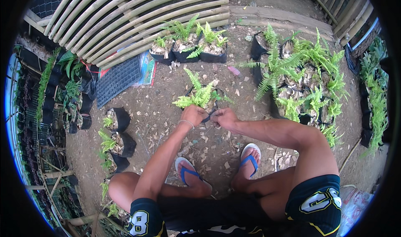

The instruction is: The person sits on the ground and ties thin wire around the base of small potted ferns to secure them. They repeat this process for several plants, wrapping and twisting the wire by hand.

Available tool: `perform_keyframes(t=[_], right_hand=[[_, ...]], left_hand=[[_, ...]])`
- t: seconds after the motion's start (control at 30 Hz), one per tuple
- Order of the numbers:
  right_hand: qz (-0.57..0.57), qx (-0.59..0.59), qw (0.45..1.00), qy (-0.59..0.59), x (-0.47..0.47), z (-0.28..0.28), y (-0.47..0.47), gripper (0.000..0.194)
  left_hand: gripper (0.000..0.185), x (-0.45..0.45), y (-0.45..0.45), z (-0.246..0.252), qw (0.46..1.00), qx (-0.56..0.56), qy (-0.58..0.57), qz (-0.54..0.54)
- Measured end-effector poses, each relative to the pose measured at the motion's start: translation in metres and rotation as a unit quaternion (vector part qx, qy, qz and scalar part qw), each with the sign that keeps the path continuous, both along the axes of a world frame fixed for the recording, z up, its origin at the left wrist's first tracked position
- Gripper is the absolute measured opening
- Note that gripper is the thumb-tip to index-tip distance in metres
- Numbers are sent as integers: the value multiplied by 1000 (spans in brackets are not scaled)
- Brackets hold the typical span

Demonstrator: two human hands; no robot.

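In front of my feet a black plastic grow bag point(205, 119) stands on the soil, holding a small light-green fern point(200, 94). My left hand point(193, 115) pinches the near rim of the bag on its left side, just below the fronds. Close beside it, my right hand point(224, 118) has thumb and fingers closed on the same rim, to the right. A narrow gap separates the two hands, and the dark bag edge shows between them. The bag's lower part is largely hidden by my hands.
A dense group of potted ferns point(300, 77) stands at right. Three more bags point(200, 54) line the bamboo fence point(141, 21). A black seedling tray point(119, 79) leans at upper left, above a column of fern bags point(122, 144). Wood chips litter the soil around my flip-flops point(250, 162).
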State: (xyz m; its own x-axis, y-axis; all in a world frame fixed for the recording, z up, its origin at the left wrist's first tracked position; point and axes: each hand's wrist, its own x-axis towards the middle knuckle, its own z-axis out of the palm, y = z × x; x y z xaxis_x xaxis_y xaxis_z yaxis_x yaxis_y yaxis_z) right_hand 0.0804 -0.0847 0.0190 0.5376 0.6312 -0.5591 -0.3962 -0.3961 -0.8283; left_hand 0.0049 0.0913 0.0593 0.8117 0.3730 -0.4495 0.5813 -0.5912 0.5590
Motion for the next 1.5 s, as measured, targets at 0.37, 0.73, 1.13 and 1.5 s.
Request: perform_keyframes(t=[0.37,0.73,1.13,1.5], right_hand=[[-1,-4,999,-39,-6,-6,-3,18],[4,-30,998,-57,1,8,0,12],[12,-42,994,-100,2,-8,3,18],[-28,-10,999,-24,3,-4,9,17]], left_hand=[[30,-1,-14,-7,998,32,13,57],[28,-5,-18,-11,990,-39,-25,133],[23,-7,-22,-28,980,-69,-69,173],[18,-14,-24,-17,953,77,-270,-117]])
